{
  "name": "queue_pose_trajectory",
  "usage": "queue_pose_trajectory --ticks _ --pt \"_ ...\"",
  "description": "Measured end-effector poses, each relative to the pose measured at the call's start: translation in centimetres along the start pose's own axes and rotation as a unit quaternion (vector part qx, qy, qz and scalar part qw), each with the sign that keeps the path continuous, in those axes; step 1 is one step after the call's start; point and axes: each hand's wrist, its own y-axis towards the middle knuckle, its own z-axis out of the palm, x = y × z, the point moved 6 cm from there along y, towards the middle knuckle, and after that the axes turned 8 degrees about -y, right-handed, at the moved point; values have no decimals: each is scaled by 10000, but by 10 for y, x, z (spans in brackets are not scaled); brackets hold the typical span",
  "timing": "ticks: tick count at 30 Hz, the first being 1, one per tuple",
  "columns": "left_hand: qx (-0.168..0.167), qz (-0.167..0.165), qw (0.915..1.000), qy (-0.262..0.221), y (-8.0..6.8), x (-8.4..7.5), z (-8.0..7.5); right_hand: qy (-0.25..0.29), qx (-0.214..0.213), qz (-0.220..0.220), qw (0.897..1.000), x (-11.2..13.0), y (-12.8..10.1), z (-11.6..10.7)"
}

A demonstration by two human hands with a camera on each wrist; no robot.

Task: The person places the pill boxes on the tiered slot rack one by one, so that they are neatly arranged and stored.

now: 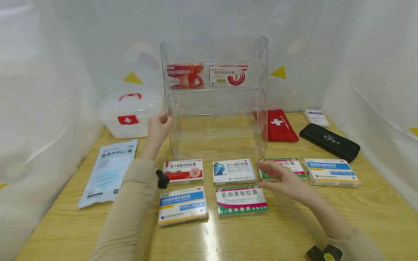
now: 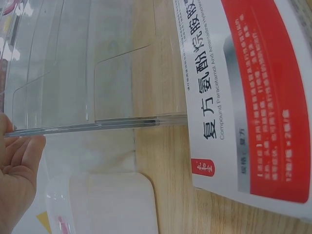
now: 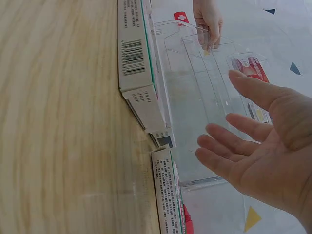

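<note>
My left hand (image 1: 159,127) pinches the left side edge of a clear tiered display rack (image 1: 215,103), fingers and thumb on either side of the panel in the left wrist view. On the rack's upper tier stand a red medicine box (image 1: 185,76) and a white-and-pink medicine box (image 1: 228,75). My right hand (image 1: 284,181) hovers with spread, relaxed fingers, holding nothing. It partly covers a green-and-white medicine box (image 1: 292,165). Beside it lie a white-and-blue box (image 1: 234,172) and another green-and-white box (image 1: 241,200). A red-and-white box (image 2: 243,97) lies below my left wrist.
Blue-and-yellow boxes lie at front left (image 1: 183,206) and right (image 1: 331,172). A face-mask packet (image 1: 109,170) and white first-aid case (image 1: 130,116) are left of the rack. Rightward are a red pouch (image 1: 281,127), black case (image 1: 330,141) and small white pack (image 1: 316,117).
</note>
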Motion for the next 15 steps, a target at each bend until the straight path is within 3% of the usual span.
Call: queue_pose_trajectory --ticks 9,15 --pt "-136 165 9997 141 0 -2 -1 -140 546 102 9984 -12 -11 14" --pt "-99 147 9997 143 -1 -2 0 -87 597 30 9982 -16 -14 22"
